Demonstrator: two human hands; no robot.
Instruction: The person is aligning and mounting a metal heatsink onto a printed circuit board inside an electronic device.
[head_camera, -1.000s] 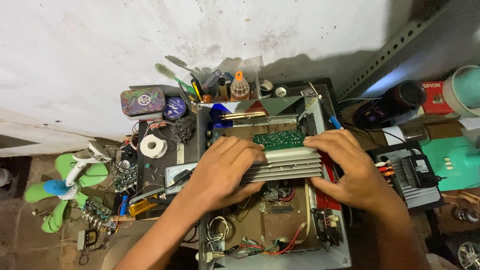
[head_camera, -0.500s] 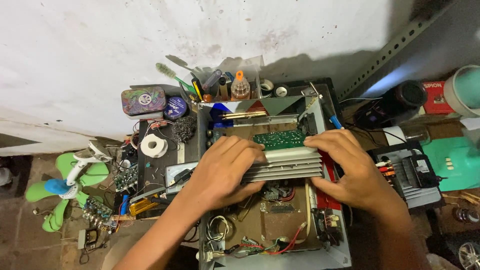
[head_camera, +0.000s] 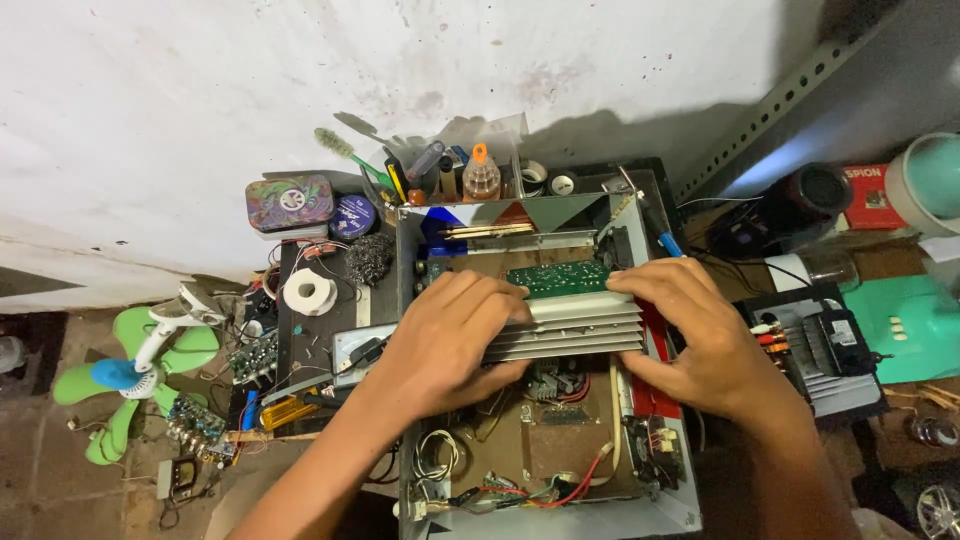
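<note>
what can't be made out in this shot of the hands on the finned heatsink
Head view:
- Left end of the finned heatsink: covered by the left hand.
- Right end: under the right hand.
- Green circuit board: parts too small to tell.
- Open metal chassis: near edge cut off by the frame bottom.

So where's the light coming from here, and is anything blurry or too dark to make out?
Head view: light falls from the near side, throwing shadows of the tool holder up onto the white wall. Both hands, left hand and right hand, and the finned heatsink are sharp. The lower right corner sinks into darkness; the wide lens bends the slotted metal rail at the edge.
</note>
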